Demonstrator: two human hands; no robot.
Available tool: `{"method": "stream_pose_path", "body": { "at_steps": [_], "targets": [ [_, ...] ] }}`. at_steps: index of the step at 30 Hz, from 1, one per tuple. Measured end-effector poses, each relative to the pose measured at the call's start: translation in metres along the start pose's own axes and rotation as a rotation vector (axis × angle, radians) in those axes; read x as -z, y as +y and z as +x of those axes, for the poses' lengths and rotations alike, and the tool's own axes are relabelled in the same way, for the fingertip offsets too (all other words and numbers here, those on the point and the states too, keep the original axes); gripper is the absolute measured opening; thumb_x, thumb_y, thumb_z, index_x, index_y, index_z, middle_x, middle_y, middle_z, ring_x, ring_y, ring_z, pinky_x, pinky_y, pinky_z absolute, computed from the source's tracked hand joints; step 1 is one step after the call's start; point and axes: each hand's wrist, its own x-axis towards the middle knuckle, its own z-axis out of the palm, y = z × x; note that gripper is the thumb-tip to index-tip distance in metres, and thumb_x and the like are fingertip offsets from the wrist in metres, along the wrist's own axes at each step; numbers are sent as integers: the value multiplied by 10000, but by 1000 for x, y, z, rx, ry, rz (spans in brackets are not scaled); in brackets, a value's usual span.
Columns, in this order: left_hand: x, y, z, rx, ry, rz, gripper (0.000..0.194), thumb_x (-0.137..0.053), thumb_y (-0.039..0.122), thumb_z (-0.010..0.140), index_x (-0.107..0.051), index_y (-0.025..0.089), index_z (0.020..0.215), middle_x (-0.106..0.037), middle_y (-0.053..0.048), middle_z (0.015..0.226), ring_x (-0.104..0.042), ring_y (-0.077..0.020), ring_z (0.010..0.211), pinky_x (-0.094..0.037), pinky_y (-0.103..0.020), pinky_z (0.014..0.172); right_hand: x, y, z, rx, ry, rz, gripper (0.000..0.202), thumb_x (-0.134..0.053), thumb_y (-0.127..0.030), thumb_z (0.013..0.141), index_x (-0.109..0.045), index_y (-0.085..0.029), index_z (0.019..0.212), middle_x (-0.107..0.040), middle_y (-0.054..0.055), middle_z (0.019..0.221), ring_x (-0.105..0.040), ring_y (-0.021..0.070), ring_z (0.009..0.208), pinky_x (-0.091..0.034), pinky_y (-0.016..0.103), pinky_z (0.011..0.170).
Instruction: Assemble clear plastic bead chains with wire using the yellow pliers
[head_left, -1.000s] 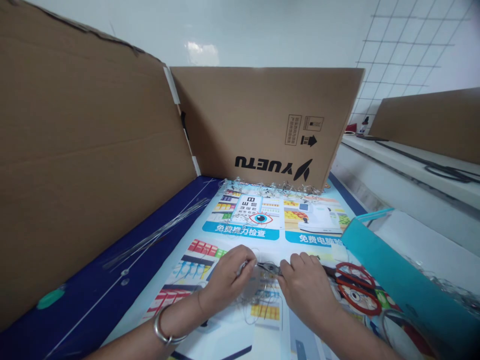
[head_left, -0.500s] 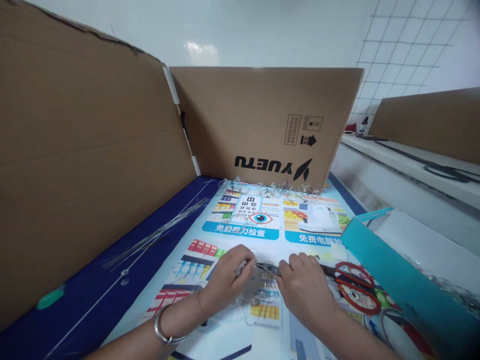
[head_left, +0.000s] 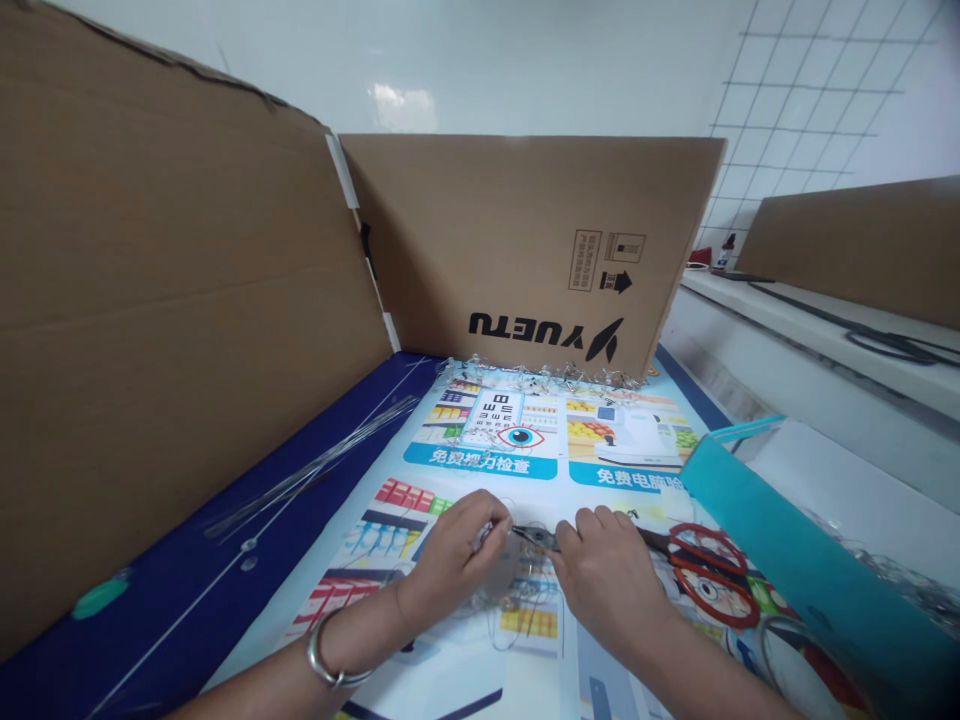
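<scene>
Printed sheet below — pliers jut leftward from right hand's grip.

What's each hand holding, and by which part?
Right hand: pliers, held around the handle end, jaws poking out toward the left hand. Left: fingertips pinch something small and thin; can't tell what, or by which part.

A small craft workspace; pliers, red-handled scissors and wire pieces share a tabletop screened by cardboard panels.
</scene>
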Motion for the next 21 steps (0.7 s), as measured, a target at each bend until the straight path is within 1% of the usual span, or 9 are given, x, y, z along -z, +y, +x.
{"method": "stream_pose_path", "body": {
  "at_steps": [6, 13, 17, 21],
  "targets": [
    [0, -1, 0, 7, -16, 2, 109, -404, 173, 848, -500, 171, 798, -522, -29, 754, -479, -144, 716, -382, -273, 669, 1, 0, 1, 0, -18, 3, 121, -497, -292, 815, -569, -202, 780, -535, 45, 750, -440, 202, 750, -235, 340, 661],
    [2, 1, 1, 31, -26, -22, 123, -401, 190, 854, -513, 171, 807, -536, -34, 763, -487, -150, 726, -391, -275, 678, 0, 1, 0, -27, -21, 41, 110, -516, -288, 803, -573, -200, 769, -536, 40, 744, -451, 185, 754, -246, 319, 672],
    [5, 1, 3, 54, -31, -74, 137, -393, 201, 872, -525, 168, 861, -555, -45, 821, -505, -154, 775, -401, -280, 718, -3, 4, 0, -87, -17, 126, 109, -506, -284, 806, -559, -201, 760, -531, 35, 765, -447, 175, 762, -262, 298, 682],
    [7, -1, 5, 74, -35, -145, 151, -381, 209, 885, -527, 168, 892, -565, -49, 862, -517, -150, 808, -413, -276, 739, -10, 11, 0, -146, 3, 272, 158, -454, -298, 838, -528, -192, 749, -515, 22, 760, -446, 154, 753, -279, 266, 674]
  ]
}}
